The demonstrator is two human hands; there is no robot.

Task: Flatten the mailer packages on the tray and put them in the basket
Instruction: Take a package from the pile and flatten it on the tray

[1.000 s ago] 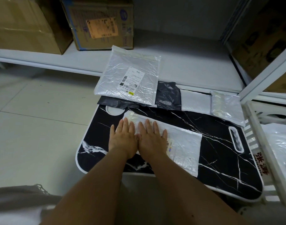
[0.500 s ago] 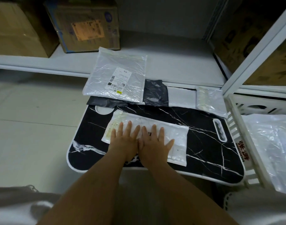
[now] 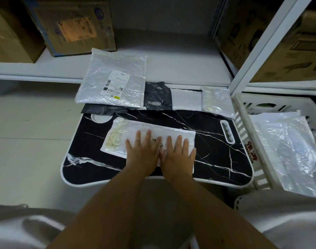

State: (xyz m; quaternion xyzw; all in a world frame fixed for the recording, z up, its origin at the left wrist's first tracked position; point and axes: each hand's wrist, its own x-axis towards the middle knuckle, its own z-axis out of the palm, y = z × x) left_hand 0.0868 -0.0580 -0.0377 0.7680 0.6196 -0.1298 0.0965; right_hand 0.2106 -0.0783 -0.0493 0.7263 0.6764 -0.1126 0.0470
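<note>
on the near half of the tray (image 3: pixel 216 159), left hand (image 3: pixel 142 151) and right hand (image 3: pixel 178 155) press the white mailer (image 3: pixel 132 130), fingers flat and spread, holding nothing. advice: sweep outward to expel air, then right to the basket (image 3: pixel 243 112).

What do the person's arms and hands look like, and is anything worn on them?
Both forearms are bare as far as the frame shows: no sleeves in view. The left hand and right hand wear no gloves; no rings, watch or bracelets are visible.
</note>
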